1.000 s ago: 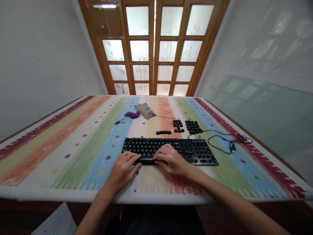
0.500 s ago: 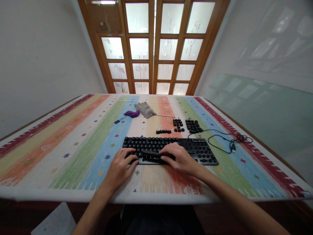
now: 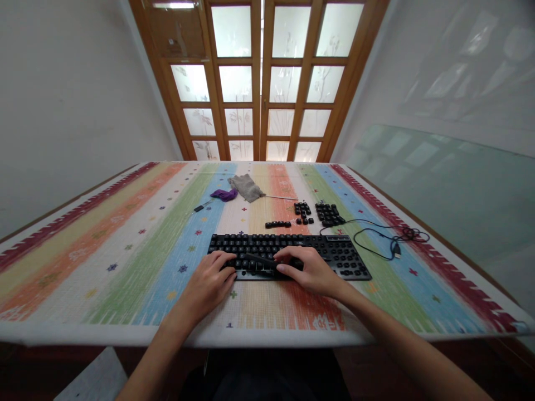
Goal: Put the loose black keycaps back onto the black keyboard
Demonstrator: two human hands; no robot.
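A black keyboard [image 3: 259, 240] lies on the striped tablecloth in front of me. Bare sockets show in its right part and along its bottom row. My right hand [image 3: 307, 270] pinches one end of a long black space bar keycap [image 3: 262, 260] between thumb and fingers. The keycap is tilted over the lower rows, its other end pointing left. My left hand [image 3: 213, 278] grips the keyboard's lower left corner, fingers curled over the keys and the thumb at the front edge. Behind the keyboard sit loose keycaps [image 3: 328, 214] in groups, with a short row of keycaps [image 3: 278, 224] further left.
A grey cloth [image 3: 246, 187], a purple cloth [image 3: 224, 195] and a thin rod [image 3: 281, 197] lie farther back. A small black-ended tool [image 3: 199, 208] is beside them. The coiled USB cable [image 3: 393, 239] spreads to the right. Glass-paned doors [image 3: 261, 83] stand beyond the table.
The space bar keycap has turned slightly and shifted right with my right hand. My left fingers have drawn closer together at the keyboard's corner. The view has shifted a little.
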